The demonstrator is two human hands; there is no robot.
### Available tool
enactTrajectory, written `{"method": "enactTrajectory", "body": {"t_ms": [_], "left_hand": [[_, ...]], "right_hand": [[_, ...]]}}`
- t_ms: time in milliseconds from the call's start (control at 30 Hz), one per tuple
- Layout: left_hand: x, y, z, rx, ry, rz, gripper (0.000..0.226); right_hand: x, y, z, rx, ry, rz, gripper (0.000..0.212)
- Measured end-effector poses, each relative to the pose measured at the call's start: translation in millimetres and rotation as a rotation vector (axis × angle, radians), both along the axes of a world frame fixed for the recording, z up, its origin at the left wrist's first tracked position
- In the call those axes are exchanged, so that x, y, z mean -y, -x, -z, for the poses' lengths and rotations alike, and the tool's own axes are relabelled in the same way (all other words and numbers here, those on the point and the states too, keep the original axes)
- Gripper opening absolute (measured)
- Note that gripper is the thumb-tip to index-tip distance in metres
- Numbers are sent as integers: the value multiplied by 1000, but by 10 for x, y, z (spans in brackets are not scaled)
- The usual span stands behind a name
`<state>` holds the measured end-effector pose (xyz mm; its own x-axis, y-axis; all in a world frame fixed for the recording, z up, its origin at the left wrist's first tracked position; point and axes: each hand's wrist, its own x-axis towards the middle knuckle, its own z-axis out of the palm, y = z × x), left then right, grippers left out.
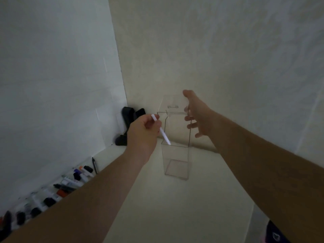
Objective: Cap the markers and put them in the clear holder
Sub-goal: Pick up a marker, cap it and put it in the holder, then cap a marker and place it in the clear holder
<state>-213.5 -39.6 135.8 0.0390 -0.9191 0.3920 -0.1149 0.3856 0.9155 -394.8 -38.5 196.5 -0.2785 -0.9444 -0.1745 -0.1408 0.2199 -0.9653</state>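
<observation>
Left hand (142,132) is pinching a thin white marker (162,131), tip angling toward the clear holder (177,155) on the tabletop (192,207). I'm spreading my empty right hand (196,113) beside the holder; steadying its wall and lowering the marker vertically should be preventing tipping.

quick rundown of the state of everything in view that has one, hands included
Left hand: closed in a grip on the thin white marker.
Thin white marker: held tilted, lower end at the holder's front edge, not yet inside.
Right hand: open, fingers spread at the holder's right side.
Clear plastic holder: upright, looks empty.
Row of markers along the left wall: lying flat; caps too blurred to judge.
</observation>
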Motion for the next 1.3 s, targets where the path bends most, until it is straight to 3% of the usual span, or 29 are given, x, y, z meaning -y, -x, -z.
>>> {"method": "enactTrajectory", "body": {"t_ms": [167, 333, 433, 500, 600, 800, 900, 1000, 1067, 1167, 1300], "left_hand": [[11, 178, 7, 147, 45, -89, 17], [54, 155, 109, 489, 162, -30, 14], [54, 131, 190, 753, 258, 22, 32], [53, 119, 257, 881, 333, 5, 31], [47, 82, 302, 932, 378, 3, 31], [36, -3, 323, 955, 395, 54, 31], [13, -60, 333, 846, 353, 101, 25], [7, -263, 367, 694, 415, 23, 22], [16, -497, 424, 649, 403, -32, 22], [-48, -949, 626, 594, 310, -134, 19], [-226, -1635, 1129, 723, 140, -143, 17]], "right_hand": [[42, 65, -196, 37, -100, -11, 89], [100, 196, -232, 101, -102, 6, 88], [161, 243, -194, 184, -76, 55, 83], [207, 249, -160, 236, -57, 92, 79], [247, 243, -70, 300, -21, 145, 76], [245, 209, 178, 327, 47, 52, 57], [217, 190, 181, 357, 124, 150, 42], [94, 134, 167, 177, 430, 463, 17], [-166, -33, 197, -18, 690, 513, 11], [-634, -510, 400, -225, 932, 200, 25], [-619, -1353, 1016, -542, 732, -349, 27]]}}
